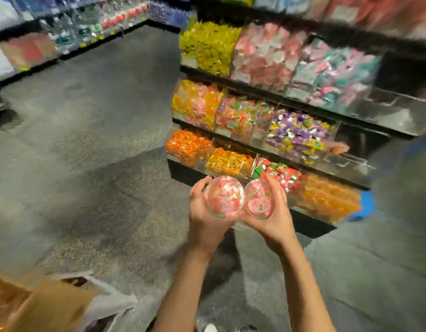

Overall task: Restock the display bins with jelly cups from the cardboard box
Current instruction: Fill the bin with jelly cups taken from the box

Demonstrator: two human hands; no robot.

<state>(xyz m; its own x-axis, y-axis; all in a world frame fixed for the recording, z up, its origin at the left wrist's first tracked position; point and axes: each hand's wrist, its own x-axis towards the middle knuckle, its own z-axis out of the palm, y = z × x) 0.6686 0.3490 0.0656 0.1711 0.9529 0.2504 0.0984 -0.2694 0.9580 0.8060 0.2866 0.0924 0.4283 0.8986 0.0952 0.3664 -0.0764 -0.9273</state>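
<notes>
Clear jelly cups fill each curled hand.

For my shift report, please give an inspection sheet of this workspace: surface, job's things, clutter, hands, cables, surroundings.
Surface: grey speckled floor; picture blurred.
Job's things: two clear jelly cups with pink-red contents, left cup and right cup, held side by side before the bins; box open at lower left on the floor.
Clutter: white wrapping beside the box.
Hands: left hand grips the left cup; right hand grips the right cup.
Cables: nothing seen.
Surroundings: tiered candy bins, mostly full; more shelves across the aisle.
</notes>
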